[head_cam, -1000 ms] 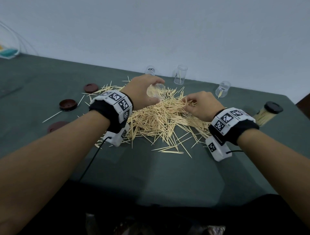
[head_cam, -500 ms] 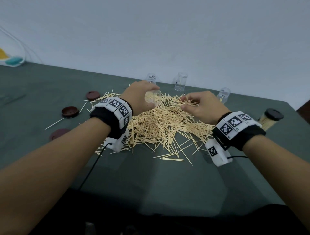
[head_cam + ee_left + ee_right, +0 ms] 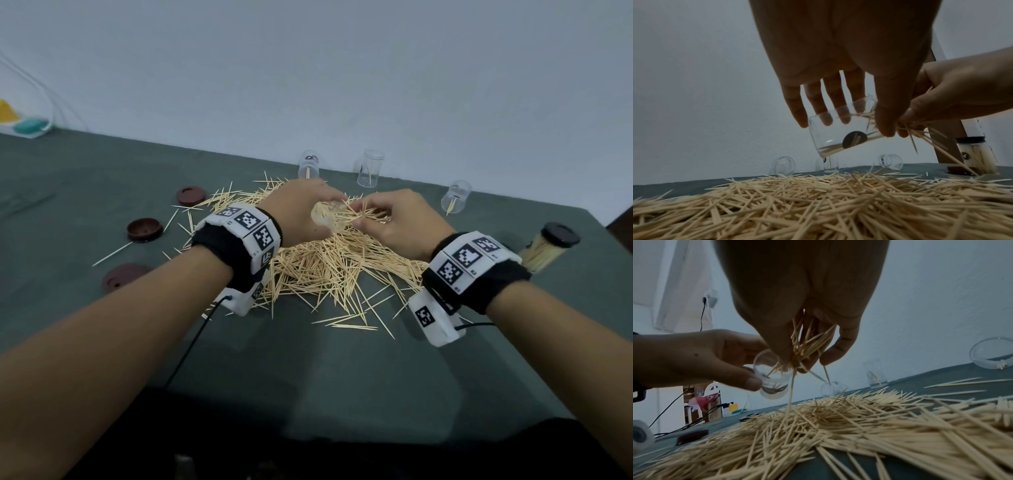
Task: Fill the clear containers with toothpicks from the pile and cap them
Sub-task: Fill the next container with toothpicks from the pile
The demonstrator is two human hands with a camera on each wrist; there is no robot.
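Sideways, the left hand (image 3: 301, 212) grips a clear container (image 3: 842, 128), mouth tilted toward the right hand (image 3: 400, 222), which pinches a toothpick bundle (image 3: 807, 344) for feeding in.

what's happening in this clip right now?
A person is filling toothpick containers by hand. The left hand holds a clear container tilted over the toothpick pile, while the right hand pinches a bunch of toothpicks and feeds them into its mouth; only a few are inside. One filled, capped container stands at the right. Three nearly empty containers wait behind the pile, and three brown caps lie at the left.
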